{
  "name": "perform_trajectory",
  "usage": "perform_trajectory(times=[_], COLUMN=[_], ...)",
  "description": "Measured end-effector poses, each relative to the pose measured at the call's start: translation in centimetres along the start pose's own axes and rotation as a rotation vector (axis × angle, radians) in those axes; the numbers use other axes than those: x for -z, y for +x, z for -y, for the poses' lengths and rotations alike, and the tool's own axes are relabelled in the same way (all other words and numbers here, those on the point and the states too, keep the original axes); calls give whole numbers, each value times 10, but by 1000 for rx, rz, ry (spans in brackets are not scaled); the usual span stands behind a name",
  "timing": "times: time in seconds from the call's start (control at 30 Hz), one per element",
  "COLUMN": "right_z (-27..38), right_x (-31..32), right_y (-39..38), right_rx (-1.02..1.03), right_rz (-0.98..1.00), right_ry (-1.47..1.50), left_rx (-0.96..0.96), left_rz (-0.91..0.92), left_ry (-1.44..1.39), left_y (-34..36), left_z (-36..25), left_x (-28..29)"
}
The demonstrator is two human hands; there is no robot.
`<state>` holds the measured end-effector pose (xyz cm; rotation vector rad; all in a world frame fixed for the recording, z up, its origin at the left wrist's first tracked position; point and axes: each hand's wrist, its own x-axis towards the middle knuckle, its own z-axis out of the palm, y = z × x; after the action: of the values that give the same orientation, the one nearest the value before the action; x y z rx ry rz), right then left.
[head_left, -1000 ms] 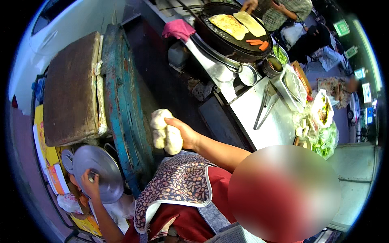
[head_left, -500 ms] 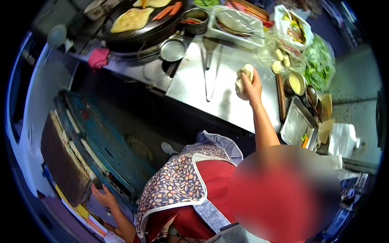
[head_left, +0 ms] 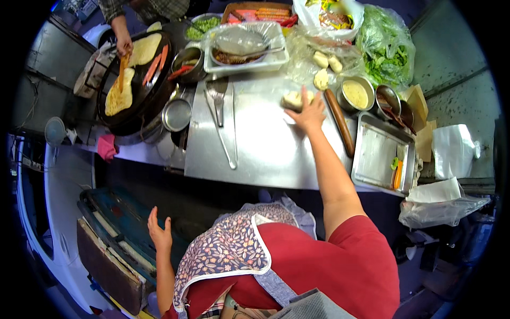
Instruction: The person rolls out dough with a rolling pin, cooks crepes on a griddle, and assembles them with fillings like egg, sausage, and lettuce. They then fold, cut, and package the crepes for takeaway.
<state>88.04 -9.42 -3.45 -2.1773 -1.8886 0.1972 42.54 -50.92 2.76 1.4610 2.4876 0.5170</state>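
On the steel tabletop [head_left: 255,143] lies a lump of pale dough [head_left: 291,100]. My right hand [head_left: 309,116] reaches over it with fingers spread, the fingertips at the dough's edge; it grips nothing. Right of that hand lies a brown wooden rolling pin [head_left: 338,121]. Several smaller dough pieces [head_left: 321,80] sit just beyond. Away from the table, my left hand [head_left: 160,228] is raised, empty, fingers apart, near a worn blue bin [head_left: 130,226].
At the far left a co-worker's hand [head_left: 124,43] holds a wooden spatula [head_left: 121,74] over a flatbread on a round griddle [head_left: 139,95]. Tongs [head_left: 219,138] and a metal scraper [head_left: 218,95] lie left. A steel tray [head_left: 372,154] and a bowl of pale paste [head_left: 357,94] stand right.
My right hand has let go of the dough, which now rests on the tabletop. My left hand has come up away from the brown slab beside the blue bin. The view has shifted.
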Motion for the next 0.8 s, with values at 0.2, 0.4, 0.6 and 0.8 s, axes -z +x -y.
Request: perform_trajectory(times=[0.2,0.4,0.6,0.8], right_z=[-4,-29,65,235], right_x=[-27,-11,-2,-32], right_y=[47,109,51,-132], right_rx=[65,-226,166,128], right_rz=[-21,-225,34,330], right_ry=[158,524,294,-78], left_rx=[99,196,354,469], left_rz=[86,132,629,1058], left_ry=[4,-184,-330,-413], left_y=[16,18,36,71], left_z=[14,78,178,311], left_x=[-8,-36,-87,-106])
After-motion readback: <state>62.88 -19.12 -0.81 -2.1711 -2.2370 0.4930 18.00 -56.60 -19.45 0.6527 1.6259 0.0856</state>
